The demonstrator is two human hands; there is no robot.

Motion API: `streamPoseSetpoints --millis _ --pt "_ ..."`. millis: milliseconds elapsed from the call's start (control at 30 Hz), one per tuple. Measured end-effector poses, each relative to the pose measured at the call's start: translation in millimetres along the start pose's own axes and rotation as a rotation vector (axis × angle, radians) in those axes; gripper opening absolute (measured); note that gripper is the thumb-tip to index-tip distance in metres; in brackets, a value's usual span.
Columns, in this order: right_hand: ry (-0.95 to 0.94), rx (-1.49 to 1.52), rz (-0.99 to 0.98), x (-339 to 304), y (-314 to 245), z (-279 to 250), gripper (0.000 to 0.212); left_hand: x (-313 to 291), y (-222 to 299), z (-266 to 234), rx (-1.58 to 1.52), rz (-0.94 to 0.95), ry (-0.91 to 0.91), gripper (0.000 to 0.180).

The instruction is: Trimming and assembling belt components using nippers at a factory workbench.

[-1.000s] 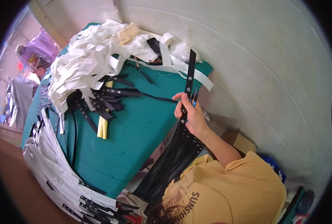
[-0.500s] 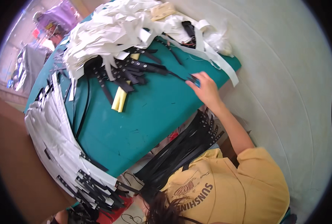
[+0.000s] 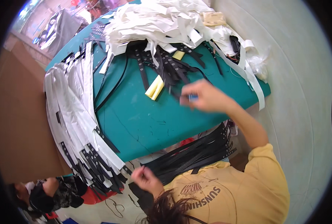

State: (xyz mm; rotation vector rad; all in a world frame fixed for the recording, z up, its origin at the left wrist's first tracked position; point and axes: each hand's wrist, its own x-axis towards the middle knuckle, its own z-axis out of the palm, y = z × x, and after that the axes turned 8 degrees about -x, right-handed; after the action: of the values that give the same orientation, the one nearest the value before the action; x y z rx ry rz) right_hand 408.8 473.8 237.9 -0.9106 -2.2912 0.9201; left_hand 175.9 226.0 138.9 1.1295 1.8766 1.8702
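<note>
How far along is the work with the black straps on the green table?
Seemingly done: a bundle of black straps lies below the table edge, by the left hand. In hand: the blurred right hand reaches over the green table toward the loose punched straps; its grip is unclear. Left: that loose heap, partly under white strips.

The person wears a yellow short-sleeved T-shirt (image 3: 244, 190) with dark printed lettering and a small graphic; both forearms are bare, and the hair (image 3: 169, 211) is dark.
</note>
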Motion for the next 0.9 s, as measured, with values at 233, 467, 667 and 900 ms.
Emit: streamPoseSetpoints --millis 233,467,667,900 --pt "-0.166 0.517 0.329 -51 -82 -6 0.022 117 57 123 -0.253 0.395 -0.811 0.044" --pt "0.290 1.136 0.469 -22 -2 4 0.046 120 38 149 -0.530 -0.543 -0.848 0.058" --pt "0.291 0.680 0.324 -4 -19 57 0.043 115 38 123 -0.713 -0.725 -0.902 0.059" --pt "0.249 0.818 0.218 20 -36 69 0.026 118 58 110 -0.536 -0.571 -0.937 0.056"
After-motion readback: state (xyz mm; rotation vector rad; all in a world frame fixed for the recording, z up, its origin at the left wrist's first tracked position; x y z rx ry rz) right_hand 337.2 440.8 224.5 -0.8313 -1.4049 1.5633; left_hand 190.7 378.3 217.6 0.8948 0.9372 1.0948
